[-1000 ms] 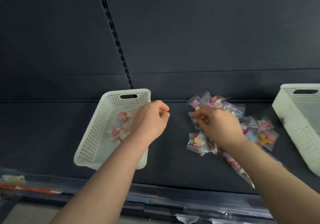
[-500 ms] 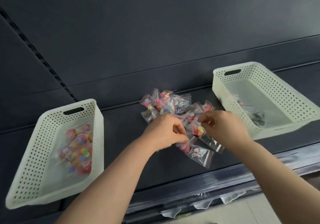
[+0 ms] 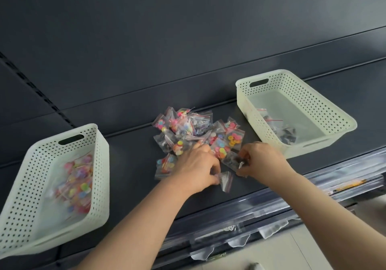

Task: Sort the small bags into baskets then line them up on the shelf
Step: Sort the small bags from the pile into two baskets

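A pile of small bags (image 3: 188, 131) lies on the dark shelf (image 3: 129, 175). Left of the pile stands a white basket (image 3: 102, 175) holding colourful bags (image 3: 77, 182). Right of the pile, a second basket (image 3: 313, 102) holds dark-filled bags (image 3: 286, 133). At the pile's near edge, the left hand (image 3: 196, 167) has its fingers curled, pinching a clear bag (image 3: 226, 181). The right hand (image 3: 263, 161) pinches a dark bag (image 3: 234, 159) just beside it.

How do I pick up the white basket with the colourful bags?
Take the white perforated plastic basket by its short ends, from above: hook the oval handle slot in the far wall and hold the near rim. It is long and open-topped, so keep it level.
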A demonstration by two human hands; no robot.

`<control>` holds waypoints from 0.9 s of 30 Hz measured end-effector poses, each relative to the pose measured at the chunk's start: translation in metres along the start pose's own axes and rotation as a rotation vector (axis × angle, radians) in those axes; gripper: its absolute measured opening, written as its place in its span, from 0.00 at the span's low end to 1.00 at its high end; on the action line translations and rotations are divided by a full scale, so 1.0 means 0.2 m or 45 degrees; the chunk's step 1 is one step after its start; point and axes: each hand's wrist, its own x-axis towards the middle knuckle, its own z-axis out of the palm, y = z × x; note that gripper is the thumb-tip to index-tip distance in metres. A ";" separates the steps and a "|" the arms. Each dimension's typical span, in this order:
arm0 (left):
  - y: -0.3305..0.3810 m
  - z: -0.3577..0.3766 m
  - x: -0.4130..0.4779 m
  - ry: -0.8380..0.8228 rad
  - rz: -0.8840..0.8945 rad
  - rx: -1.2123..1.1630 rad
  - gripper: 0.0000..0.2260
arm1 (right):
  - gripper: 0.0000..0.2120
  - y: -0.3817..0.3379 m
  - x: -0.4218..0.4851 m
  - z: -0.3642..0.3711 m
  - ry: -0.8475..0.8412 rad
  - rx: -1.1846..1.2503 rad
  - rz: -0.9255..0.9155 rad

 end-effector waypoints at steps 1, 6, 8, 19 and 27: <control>0.00 0.00 0.00 0.040 -0.044 -0.094 0.07 | 0.12 0.00 0.00 0.01 0.008 -0.020 -0.007; -0.02 -0.04 0.03 0.436 -0.327 -0.773 0.03 | 0.06 -0.02 0.00 0.00 0.049 -0.128 -0.065; -0.02 -0.07 0.05 0.560 -0.378 -0.883 0.04 | 0.06 -0.03 -0.01 -0.02 0.158 -0.041 -0.104; 0.26 -0.13 0.30 0.667 -0.240 -0.905 0.08 | 0.08 0.38 0.04 -0.35 0.642 -0.026 0.245; 0.58 -0.14 0.58 0.514 -0.181 -0.739 0.03 | 0.12 0.56 -0.01 -0.33 0.664 0.047 0.270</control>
